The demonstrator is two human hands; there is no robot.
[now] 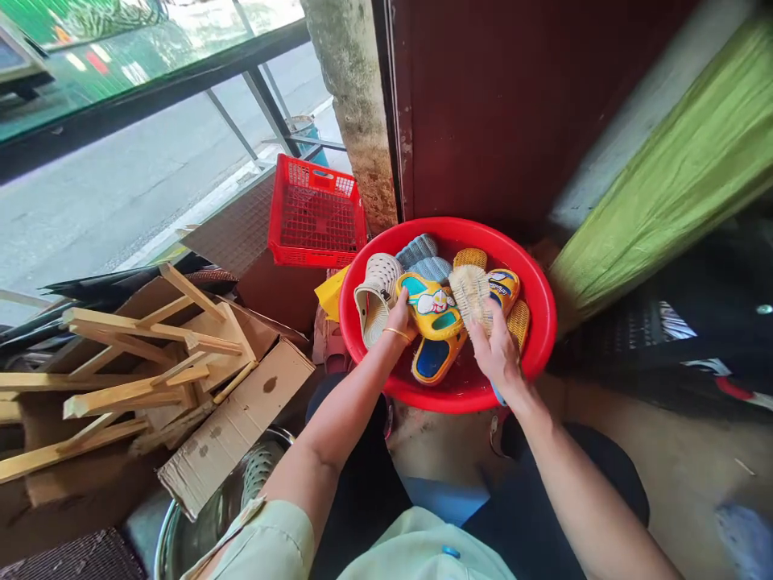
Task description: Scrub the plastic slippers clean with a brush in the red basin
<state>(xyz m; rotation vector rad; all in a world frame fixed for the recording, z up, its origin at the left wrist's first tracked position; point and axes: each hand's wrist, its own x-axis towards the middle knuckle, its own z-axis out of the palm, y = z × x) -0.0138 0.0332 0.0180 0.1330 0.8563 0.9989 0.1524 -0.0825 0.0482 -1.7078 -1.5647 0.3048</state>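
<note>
My left hand (401,317) grips a yellow slipper (436,324) that has a cartoon figure on its strap and a teal insole. In my right hand (496,342) is a scrubbing brush (470,292), its pale bristles facing up, close beside the slipper. Both are above a red basin (539,338) of footwear. Cream clogs (380,274) lie at its left side and blue-grey slippers (423,254) at the back. Another yellow slipper with a dark blue insole (433,359) rests below the held one. More yellow footwear (505,283) lies at the right, partly hidden by my right hand.
A red plastic crate (317,211) stands behind the basin to the left. Wooden stools (150,346) and flattened cardboard (241,419) crowd the left side. A metal bowl (208,532) with a clog in it sits low left. A green curtain (670,169) hangs at the right.
</note>
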